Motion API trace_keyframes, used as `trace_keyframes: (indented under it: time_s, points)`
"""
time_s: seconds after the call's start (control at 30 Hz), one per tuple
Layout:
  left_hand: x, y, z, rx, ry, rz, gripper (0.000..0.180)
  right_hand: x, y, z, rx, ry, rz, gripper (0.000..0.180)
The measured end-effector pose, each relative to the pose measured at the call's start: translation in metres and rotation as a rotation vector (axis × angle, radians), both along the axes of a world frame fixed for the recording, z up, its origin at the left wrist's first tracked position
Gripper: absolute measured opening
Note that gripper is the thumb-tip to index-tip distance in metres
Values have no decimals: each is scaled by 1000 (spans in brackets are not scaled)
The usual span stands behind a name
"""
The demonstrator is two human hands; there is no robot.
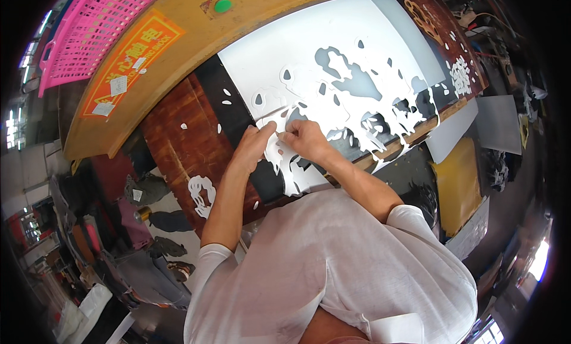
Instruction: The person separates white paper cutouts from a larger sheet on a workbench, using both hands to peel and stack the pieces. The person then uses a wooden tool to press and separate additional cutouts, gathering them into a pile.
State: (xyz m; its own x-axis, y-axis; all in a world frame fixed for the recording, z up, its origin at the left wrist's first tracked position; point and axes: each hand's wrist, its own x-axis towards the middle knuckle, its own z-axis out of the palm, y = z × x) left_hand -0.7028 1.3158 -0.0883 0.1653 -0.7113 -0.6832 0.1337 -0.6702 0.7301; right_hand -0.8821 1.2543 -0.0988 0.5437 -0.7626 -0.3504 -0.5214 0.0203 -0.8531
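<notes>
A white sheet (309, 41) full of cut-out holes lies across the dark work board, its near part torn into ragged scraps. At its near left corner both my hands are at work on the cut edge. My left hand (256, 143) is closed, thumb up, on the white cut sheet. Close beside it on the right, my right hand (306, 140) pinches the same sheet with fingers bent. Strips of white scrap (291, 178) hang below the hands toward my body. The exact spot under the fingertips is partly hidden.
A yellow-brown machine beam (196, 32) with a green button (222, 5) runs along the far side. On it rests a pink basket (98, 32). A ring-shaped cutting die (421, 18) and small white cut pieces (461, 76) lie far right; looped white pieces (202, 195) lie left.
</notes>
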Motion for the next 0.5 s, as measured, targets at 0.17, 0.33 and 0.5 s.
trace_keyframes:
  time_s: [0.17, 0.33, 0.5]
  points:
    - [-5, 0, -8, 27, -317, -56, 43, 7, 12, -1, -379, 118, 151, 30]
    - [-3, 4, 1, -56, -139, 34, 41, 1, 16, 10, -492, 131, 252, 23]
    - [-5, 4, 9, -187, -48, 142, 36, -16, 9, 17, -537, -89, 291, 25]
